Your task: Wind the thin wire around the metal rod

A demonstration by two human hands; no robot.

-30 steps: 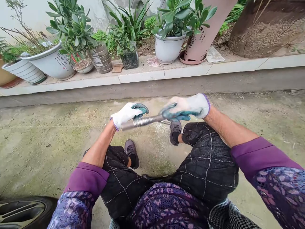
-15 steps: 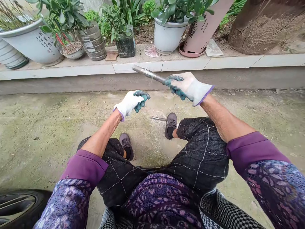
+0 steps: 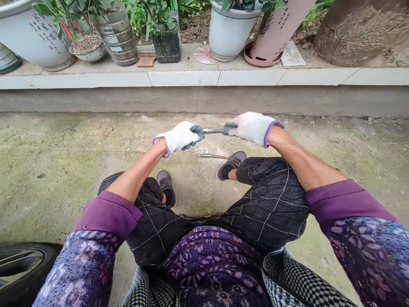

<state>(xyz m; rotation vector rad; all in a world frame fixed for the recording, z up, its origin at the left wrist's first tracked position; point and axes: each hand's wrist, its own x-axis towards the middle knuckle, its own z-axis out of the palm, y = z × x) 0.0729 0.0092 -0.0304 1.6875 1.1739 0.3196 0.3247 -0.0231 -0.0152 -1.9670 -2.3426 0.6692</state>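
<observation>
My right hand (image 3: 251,128), in a white glove with a green-coated palm, is closed around one end of a grey metal rod (image 3: 213,130). Shiny wire appears to be wound around the rod near its middle. The other end of the rod goes into my left hand (image 3: 183,136), gloved alike, with its fingers closed around it and hiding the tip. Held between both hands, the rod lies nearly level above the concrete. On the ground below, a second slim grey rod (image 3: 212,156) lies close to my right shoe (image 3: 234,162).
Beyond my hands runs a low ledge edged with white tiles (image 3: 183,78). On it stand a white pot (image 3: 228,36), a pink pot (image 3: 271,38), a dark square planter (image 3: 166,44) and a large brown pot-like form (image 3: 358,36). A wheel (image 3: 28,268) is at lower left.
The rod has come down from its raised slant to nearly level. My left hand, earlier apart from it, has closed on its left end.
</observation>
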